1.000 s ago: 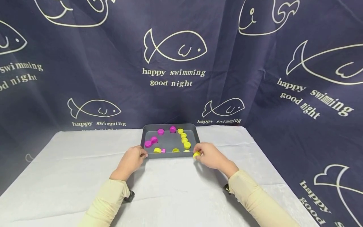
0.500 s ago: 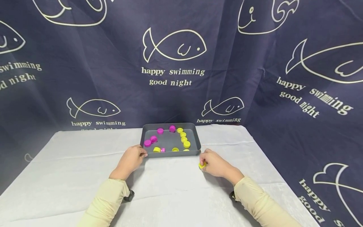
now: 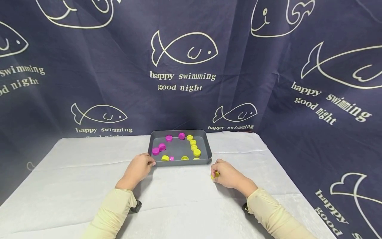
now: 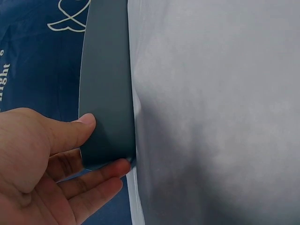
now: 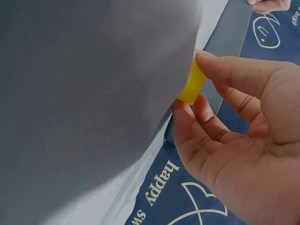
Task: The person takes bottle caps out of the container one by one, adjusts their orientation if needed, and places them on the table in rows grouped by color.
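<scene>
My left hand (image 3: 138, 170) grips the front left corner of a dark grey tray (image 3: 178, 147). In the left wrist view the thumb lies against the tray's outer wall (image 4: 108, 79) and the other fingers are round the corner. Right of the tray and nearer to me, my right hand (image 3: 227, 174) pinches a yellow bottle cap (image 5: 193, 85) between thumb and fingers, at the tablecloth. Inside the tray lie several magenta caps (image 3: 169, 138) and several yellow caps (image 3: 197, 152). The tray's front wall partly hides those closest to me.
A white cloth (image 3: 179, 205) covers the table under the tray. Behind and to the right hangs a dark blue curtain (image 3: 185, 106) with white fish drawings, close to the tray's back edge. A small pink piece (image 3: 171, 159) lies by the front wall inside the tray.
My right hand has moved from the tray's front right corner towards me and slightly right, carrying the yellow bottle cap down to the cloth. The cap has tilted in the fingers. My left hand stays put.
</scene>
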The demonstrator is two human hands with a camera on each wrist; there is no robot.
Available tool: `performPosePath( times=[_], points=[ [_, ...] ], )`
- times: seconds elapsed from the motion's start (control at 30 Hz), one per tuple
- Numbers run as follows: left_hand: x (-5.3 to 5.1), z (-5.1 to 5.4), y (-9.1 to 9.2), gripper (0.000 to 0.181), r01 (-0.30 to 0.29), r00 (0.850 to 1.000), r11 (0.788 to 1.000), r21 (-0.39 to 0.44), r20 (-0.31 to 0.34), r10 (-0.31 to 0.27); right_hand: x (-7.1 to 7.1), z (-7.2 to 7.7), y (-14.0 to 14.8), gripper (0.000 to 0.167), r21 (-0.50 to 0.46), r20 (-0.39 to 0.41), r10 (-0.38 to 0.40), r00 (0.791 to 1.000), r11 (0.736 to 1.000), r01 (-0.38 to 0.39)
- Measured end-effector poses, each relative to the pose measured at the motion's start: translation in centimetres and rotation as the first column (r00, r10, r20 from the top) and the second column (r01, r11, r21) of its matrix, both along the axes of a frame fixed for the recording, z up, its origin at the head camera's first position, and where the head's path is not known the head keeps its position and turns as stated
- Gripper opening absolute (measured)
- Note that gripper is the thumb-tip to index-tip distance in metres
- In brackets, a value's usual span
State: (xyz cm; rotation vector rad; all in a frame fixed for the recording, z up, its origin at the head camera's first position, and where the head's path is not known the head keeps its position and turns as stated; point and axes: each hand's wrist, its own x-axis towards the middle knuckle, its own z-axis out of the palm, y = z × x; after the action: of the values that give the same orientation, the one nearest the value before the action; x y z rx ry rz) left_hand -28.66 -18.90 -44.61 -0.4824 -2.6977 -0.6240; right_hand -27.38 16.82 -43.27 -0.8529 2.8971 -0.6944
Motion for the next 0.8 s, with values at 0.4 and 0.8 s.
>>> performPosePath(
  times=[0.4,0.8],
  points=[
    [-0.1,0.0,-0.1,0.005,0.001,1.000,1.000,-0.002,-0.002,-0.001,0.0,0.2,-0.2,0.024,0.011,0.010,-0.018,1.000,1.000,0.018],
    [-0.2,-0.2,0.0,0.005,-0.010,1.000,1.000,0.002,0.000,0.010,-1.2,1.9,-0.8,0.014,0.020,-0.123,0.029,0.992,0.999,-0.027]
  ],
)
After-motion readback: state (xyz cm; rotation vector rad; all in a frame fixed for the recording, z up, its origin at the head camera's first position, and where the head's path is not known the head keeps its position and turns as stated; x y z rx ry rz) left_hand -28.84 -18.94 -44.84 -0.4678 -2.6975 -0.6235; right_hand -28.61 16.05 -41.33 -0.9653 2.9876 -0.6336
